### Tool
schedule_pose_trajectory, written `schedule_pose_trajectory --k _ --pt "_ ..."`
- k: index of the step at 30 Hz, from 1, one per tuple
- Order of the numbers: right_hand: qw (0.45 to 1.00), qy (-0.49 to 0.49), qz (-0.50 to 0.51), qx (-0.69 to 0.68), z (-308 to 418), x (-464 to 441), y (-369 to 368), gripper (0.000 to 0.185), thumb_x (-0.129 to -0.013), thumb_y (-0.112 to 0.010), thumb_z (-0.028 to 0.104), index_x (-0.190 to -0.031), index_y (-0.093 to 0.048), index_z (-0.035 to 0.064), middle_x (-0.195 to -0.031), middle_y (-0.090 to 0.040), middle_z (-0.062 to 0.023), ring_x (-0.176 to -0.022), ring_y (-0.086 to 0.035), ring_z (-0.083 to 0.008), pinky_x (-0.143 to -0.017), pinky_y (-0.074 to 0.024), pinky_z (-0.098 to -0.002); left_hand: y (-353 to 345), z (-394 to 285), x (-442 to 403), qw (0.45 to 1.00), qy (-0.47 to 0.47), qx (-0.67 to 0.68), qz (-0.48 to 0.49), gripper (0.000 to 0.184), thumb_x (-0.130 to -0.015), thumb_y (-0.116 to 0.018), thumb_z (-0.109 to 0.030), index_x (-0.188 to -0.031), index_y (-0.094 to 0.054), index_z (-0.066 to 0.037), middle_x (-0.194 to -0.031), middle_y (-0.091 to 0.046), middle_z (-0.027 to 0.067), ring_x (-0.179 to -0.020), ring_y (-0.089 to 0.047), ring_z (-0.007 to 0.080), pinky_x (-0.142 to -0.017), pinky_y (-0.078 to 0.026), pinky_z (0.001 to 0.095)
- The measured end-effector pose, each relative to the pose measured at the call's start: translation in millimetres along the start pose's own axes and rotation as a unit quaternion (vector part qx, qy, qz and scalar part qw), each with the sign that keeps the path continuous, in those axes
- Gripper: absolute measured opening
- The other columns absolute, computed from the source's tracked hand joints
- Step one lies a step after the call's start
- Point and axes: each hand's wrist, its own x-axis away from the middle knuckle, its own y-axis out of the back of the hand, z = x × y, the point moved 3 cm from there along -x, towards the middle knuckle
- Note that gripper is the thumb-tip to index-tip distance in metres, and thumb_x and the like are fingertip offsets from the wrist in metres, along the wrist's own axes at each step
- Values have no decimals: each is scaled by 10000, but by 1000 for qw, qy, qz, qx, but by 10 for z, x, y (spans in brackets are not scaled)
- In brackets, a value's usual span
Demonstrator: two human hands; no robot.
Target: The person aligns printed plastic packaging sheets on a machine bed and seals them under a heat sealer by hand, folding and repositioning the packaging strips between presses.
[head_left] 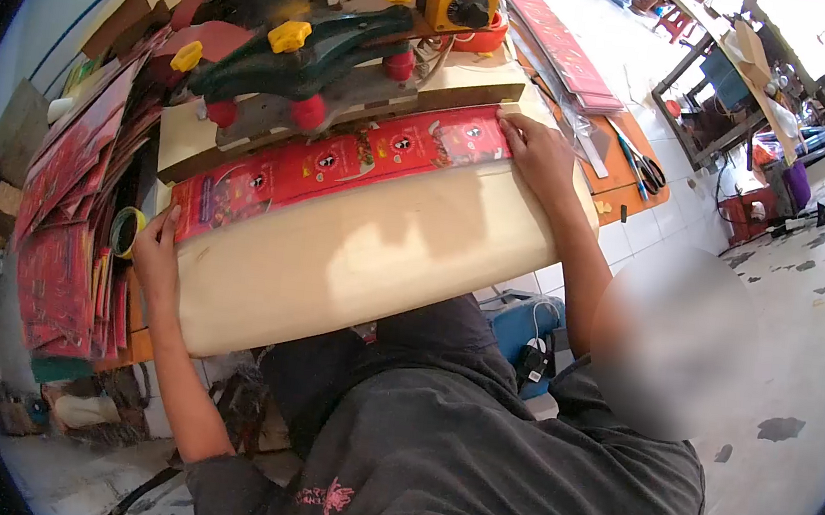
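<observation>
Head view: fingers of the left hand (160,253) sit at the left end of a red printed strip (342,162), those of the right hand (542,156) at its right end, upper middle of the frame; whether they pinch or merely press, I cannot tell. The strip looks light, flexible, perhaps slippery, best held by both ends. Pale board (382,264) lies below it, dark green bar (328,60) above; red sheets (61,256) heap at left.

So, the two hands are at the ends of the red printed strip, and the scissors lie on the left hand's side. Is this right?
Not quite: the head view shows the scissors on the right hand's side. The left hand and right hand are indeed at the ends of the red printed strip.
</observation>
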Motion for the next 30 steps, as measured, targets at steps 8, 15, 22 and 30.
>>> schedule_pose_trajectory --k 8,15,22,30 --pt "1000 -13 11 2 -48 -18 -27 370 -1018 -554 483 -1179 -771 231 -962 -756 -161 -924 -710 -362 -819 -532 -467 22 -123 28 1000 8 -17 6 506 -1020 -625 -439 -1223 -727 12 -1164 -742 221 -1081 -714 316 -976 -496 359" --pt "1000 -9 1 -3 4 3 9 343 -1027 -557 430 -1129 -777 188 -967 -755 -179 -933 -709 -385 -833 -531 -486 24 -104 31 1000 19 7 12 481 -1026 -626 -401 -1247 -713 18 -1197 -732 221 -1115 -705 296 -993 -490 355" --pt "1000 -29 8 -9 -16 -6 -2 374 -1022 -553 467 -1136 -776 190 -1009 -755 -181 -960 -710 -386 -859 -532 -484 -8 -3 -4 999 -6 36 2 468 -1015 -645 -385 -1241 -715 18 -1186 -737 218 -1072 -712 262 -970 -494 332" --pt "999 -19 30 -39 -126 -56 -71 406 -1019 -555 462 -1214 -744 161 -1063 -748 -203 -1014 -715 -384 -881 -535 -467 2 -136 33 999 39 -36 1 438 -991 -658 -414 -1152 -753 -18 -962 -739 239 -890 -738 329 -811 -532 377"
